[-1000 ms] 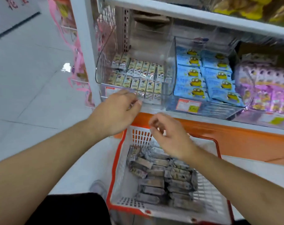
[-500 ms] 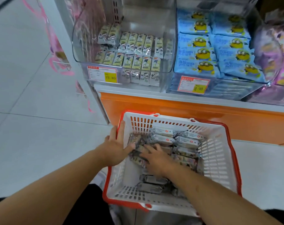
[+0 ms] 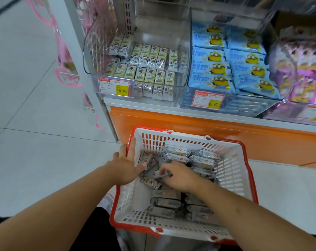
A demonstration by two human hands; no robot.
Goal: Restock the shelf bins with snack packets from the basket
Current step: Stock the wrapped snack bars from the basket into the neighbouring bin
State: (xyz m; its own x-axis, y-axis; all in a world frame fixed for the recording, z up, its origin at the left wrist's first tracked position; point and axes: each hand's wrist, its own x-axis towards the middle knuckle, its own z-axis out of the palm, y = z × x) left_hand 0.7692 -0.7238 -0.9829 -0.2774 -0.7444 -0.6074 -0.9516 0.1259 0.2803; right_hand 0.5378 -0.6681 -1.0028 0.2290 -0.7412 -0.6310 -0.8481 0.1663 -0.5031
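Head view: right hand (image 3: 178, 175) hides its fingers among basket (image 3: 231, 171) packets (image 3: 177, 150)

One basket (image 3: 231, 171), two hands, left (image 3: 125, 165) and right (image 3: 178, 175), three clear bins, three price tags visible.

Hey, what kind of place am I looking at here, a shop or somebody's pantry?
Most likely a small shop or convenience store. Clear shelf bins hold rows of snack packets, price tags are clipped to the bin fronts, and a red and white shopping basket of packets sits below the shelf.
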